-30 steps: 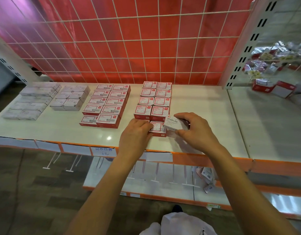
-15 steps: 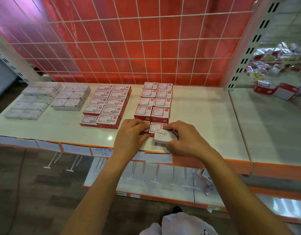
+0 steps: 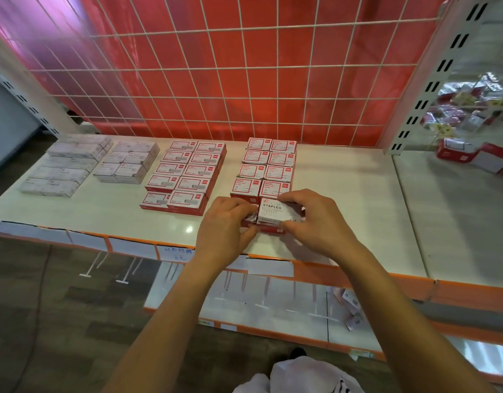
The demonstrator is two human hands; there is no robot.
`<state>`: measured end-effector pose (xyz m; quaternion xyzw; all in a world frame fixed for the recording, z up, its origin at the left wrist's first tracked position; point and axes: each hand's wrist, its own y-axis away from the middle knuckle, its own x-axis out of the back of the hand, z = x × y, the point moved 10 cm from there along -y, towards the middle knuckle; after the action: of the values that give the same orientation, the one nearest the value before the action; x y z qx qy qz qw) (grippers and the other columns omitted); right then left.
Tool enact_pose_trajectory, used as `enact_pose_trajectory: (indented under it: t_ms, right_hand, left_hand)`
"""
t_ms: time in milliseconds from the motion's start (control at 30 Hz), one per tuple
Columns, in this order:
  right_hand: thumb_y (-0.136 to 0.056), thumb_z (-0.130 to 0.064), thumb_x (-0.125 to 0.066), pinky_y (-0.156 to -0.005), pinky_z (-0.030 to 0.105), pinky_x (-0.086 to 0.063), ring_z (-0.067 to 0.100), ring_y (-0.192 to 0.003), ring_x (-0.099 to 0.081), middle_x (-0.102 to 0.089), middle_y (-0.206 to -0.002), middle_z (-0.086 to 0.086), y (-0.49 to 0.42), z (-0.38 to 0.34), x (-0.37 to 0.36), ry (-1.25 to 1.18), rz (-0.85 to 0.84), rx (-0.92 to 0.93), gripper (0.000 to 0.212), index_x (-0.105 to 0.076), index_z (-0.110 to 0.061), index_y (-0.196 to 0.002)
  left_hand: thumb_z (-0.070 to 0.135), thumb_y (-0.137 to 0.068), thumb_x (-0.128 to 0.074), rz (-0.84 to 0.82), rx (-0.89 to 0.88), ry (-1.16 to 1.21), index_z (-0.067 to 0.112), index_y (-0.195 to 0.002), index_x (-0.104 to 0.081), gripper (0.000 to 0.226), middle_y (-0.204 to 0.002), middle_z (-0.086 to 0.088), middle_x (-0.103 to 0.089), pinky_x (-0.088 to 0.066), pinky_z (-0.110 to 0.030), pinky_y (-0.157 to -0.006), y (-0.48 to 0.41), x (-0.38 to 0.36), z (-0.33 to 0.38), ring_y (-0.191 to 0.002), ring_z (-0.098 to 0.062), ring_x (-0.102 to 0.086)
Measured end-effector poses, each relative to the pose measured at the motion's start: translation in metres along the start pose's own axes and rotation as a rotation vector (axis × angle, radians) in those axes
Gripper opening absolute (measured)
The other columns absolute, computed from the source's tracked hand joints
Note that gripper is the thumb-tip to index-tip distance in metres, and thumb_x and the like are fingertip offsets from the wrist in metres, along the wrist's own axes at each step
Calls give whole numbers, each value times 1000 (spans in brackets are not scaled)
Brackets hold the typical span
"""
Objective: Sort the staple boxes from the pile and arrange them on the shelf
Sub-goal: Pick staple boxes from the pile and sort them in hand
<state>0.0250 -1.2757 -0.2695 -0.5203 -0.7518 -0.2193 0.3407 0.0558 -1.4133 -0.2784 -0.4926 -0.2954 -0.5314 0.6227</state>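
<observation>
I am pinching the white STAPLES box (image 3: 274,212) with my right hand (image 3: 315,219), fingers curled over its far edge at 12 o'clock and thumb closing on the near edge at 6 o'clock. The box is sitting at the front of the two-wide column of red-and-white boxes (image 3: 268,163), on top of a red box whose edge is showing beneath it, near the front lip of the shelf (image 3: 358,199). My left hand (image 3: 226,222) is curling round the front red box (image 3: 249,221) at 9 o'clock of the white one, thumb at its near edge, steadying it.

I am judging this box to be small but dense for its size, packed with metal staples, so it is not going to drift once set down. The thin card looks stiff along the edges and softer across the printed top, so I am taking it by two opposite edges and not pressing the lid. The card looks smooth and may slide on the box under it; squaring it up is calling for a light push, not a squeeze.

More sorted rows are lying at 10 and 11 o'clock. The unsorted pile (image 3: 471,154) is waiting at 2 o'clock on the next shelf bay.
</observation>
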Motion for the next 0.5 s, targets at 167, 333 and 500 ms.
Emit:
enact_pose_trajectory:
  t_ms: [167, 333, 500]
  right_hand:
    - [-82, -15, -71, -89, 20, -47, 14, -113, -57, -59, -130, 0, -10, 2, 9, -157, 36, -18, 42, -61, -18, -122]
    - [-84, -10, -68, -94, 28, -49, 17, -120, -53, -55, -134, 1, -17, -11, -5, -241, -29, 32, 43, -58, -19, -125]
    - [-83, 2, -64, -101, 29, -46, 15, -127, -47, -51, -136, -1, -26, -29, -17, -304, -72, 74, 53, -53, -19, -130]
  left_hand:
    - [30, -75, -79, -79, 140, 284, 17, -139, -46, 73, -116, 11, -55, -42, -8, -86, -5, 18, -4, -103, -5, -53]
    - [23, -82, -72, -80, 235, 466, 17, -127, -59, 47, -112, 6, -61, -46, -2, -68, -6, 29, -23, -85, 3, -58]
    - [19, -79, -74, -28, 273, 617, 21, -117, -64, 39, -105, 12, -62, -49, -8, -72, -3, 38, -50, -88, 5, -60]
